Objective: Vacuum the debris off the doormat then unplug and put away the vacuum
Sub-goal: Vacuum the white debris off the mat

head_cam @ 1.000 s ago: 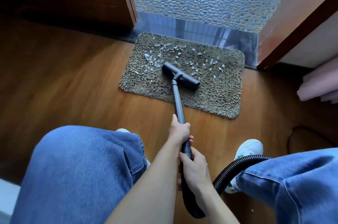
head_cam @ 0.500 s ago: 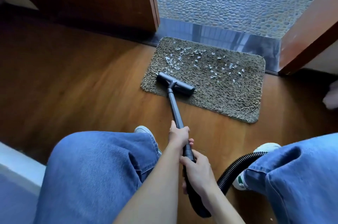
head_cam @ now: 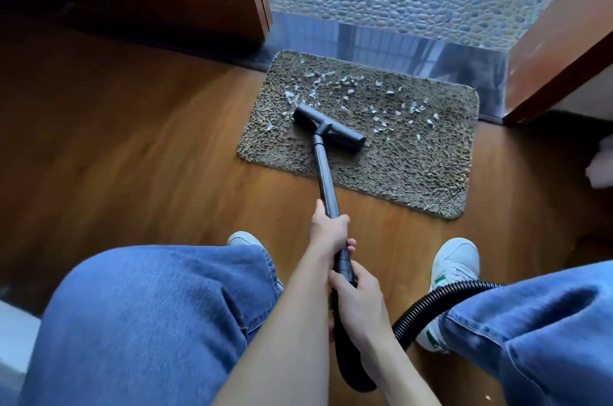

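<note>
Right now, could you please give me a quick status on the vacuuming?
Left hand and right hand both grip the wand. Head on doormat, debris mostly uncleared. Hose loops by the right shoe, off the mat.

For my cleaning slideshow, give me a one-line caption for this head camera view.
Left hand and right hand hold the vacuum wand, its floor head on the doormat beside scattered pale debris.
</note>
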Demonstrator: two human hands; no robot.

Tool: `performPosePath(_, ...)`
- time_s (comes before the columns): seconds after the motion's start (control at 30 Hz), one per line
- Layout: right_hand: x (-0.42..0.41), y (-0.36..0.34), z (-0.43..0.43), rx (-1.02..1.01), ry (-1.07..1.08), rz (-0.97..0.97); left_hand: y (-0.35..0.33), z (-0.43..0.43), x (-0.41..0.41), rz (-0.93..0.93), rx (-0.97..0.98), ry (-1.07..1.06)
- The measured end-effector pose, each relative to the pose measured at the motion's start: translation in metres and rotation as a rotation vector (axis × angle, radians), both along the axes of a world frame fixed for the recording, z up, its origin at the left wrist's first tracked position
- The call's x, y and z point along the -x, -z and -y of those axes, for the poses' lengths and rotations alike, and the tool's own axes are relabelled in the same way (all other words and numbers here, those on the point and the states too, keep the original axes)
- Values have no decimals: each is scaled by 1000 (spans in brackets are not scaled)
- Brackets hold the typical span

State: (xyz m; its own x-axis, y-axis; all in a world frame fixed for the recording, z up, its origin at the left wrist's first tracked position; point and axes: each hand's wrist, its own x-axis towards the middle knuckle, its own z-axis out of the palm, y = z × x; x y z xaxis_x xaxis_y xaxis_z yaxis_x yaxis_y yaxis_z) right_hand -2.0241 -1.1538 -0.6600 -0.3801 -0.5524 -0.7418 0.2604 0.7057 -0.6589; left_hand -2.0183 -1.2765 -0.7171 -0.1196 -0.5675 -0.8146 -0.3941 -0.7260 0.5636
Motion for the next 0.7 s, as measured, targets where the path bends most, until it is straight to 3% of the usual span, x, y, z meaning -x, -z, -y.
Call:
performPosePath(0.23, -1, -8, -3, 7, 21, -11, -9, -4, 0, -7, -6, 41)
performPosePath(0.7, -39, -13, 0, 82, -234, -27, -14, -3, -73, -18, 40, -221)
